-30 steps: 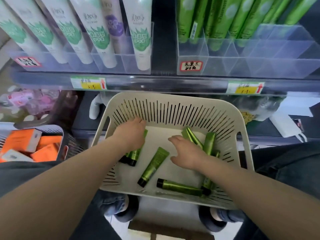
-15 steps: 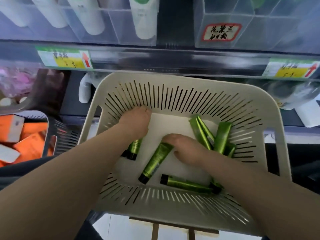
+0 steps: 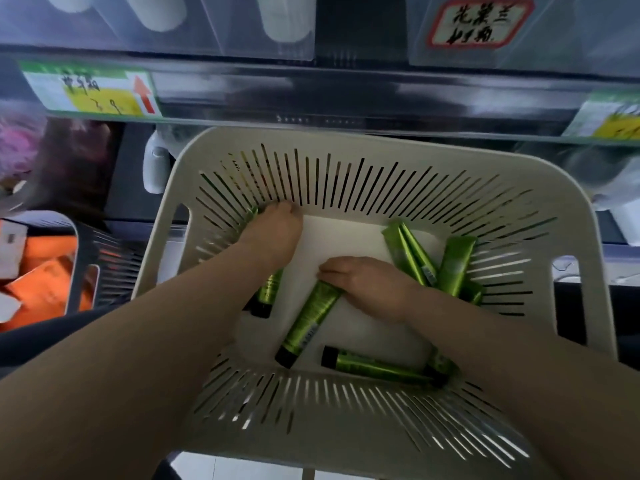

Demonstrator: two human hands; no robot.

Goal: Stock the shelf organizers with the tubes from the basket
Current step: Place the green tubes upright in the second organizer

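Left fingers (image 3: pixel 287 213) curl round a tube (image 3: pixel 268 292) in the basket's (image 3: pixel 346 143) far left corner. Right fingers (image 3: pixel 332 268) touch the flat end of the middle tube (image 3: pixel 311 317); I cannot tell if they pinch it. I think it is best to grip each round its middle, then lift straight up. More tubes (image 3: pixel 453 265) lie by the basket's right wall.

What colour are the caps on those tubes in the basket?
Black caps on shiny green tubes; the head view shows them.

One camera only, worn on the head, tipped steeply down and forward, close over the basket (image 3: pixel 346 147) with the shelf edge (image 3: pixel 346 95) just beyond, filling the frame's top.
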